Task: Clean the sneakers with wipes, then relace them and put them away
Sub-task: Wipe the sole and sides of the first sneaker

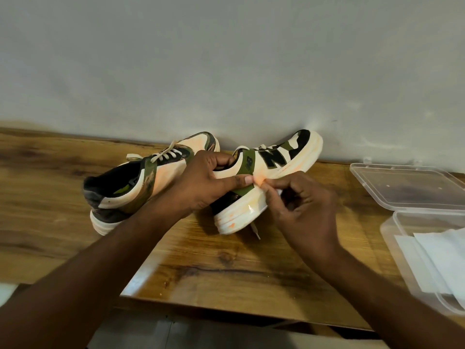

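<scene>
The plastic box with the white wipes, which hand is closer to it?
The right hand. It pinches a wipe against the near sneaker's sole, just left of the plastic box. The left hand grips that sneaker farther left.

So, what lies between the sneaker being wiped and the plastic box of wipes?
Only the right hand and bare wooden table, in the head view.

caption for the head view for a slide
Left hand grips a stained sneaker while right hand rubs its sole with a wipe.
</scene>
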Demonstrator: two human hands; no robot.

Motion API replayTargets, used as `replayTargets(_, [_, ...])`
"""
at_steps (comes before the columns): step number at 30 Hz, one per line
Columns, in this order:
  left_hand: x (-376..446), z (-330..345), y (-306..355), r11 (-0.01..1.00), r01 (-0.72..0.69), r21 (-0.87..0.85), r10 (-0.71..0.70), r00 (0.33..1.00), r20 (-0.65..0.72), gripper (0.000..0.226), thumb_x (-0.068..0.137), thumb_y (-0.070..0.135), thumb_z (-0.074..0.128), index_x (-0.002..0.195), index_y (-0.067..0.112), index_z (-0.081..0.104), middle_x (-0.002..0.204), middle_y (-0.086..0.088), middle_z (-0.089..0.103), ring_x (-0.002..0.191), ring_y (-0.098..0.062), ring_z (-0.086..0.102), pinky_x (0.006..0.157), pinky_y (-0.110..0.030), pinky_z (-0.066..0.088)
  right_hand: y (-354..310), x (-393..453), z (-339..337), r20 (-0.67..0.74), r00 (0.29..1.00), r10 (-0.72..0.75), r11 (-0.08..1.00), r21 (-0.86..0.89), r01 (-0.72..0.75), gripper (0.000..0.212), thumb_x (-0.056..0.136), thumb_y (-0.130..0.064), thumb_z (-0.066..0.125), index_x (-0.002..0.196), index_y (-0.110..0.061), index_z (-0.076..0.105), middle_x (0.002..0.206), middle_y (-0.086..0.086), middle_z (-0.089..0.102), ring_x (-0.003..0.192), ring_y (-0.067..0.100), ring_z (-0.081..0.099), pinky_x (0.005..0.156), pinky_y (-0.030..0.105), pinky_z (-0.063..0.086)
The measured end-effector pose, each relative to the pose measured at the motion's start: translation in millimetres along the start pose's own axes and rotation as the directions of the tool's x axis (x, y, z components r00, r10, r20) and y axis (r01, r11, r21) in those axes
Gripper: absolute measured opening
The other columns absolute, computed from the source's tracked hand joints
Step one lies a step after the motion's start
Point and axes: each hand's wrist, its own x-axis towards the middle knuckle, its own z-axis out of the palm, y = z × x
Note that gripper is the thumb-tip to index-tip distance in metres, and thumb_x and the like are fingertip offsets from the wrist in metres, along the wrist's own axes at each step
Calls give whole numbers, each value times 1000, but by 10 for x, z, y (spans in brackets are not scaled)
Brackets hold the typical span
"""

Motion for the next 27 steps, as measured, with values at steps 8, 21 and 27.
replayTargets(8, [9,-20,43,1000,7,-28,-5,998,55,23,84,7,82,107,8,80,101,1,81,92,-6,74,81,-20,56,-89,-97,62,149,970,-194,981,15,193,14,92,-18,80,104,-10,79,97,-3,73,84,3,65,72,13,53])
replayTargets(21, [-8,21,181,998,61,-20,-59,991,119,25,93,7,75,74,23,78,70,13,73,69,5,64,64,-12,48,-238,-98,173,241,915,-325,939,-32,342,12,93,-10,79,104,-7,79,94,1,66,78,8,58,64,23,50])
replayTargets(27, [0,45,203,998,54,15,-55,993,105,37,95,13,74,62,30,74,64,13,69,65,4,61,65,-15,45,-169,107,95,56,985,-163,981,-92,168,7,89,-15,80,94,-9,79,87,-2,70,75,4,60,68,15,50])
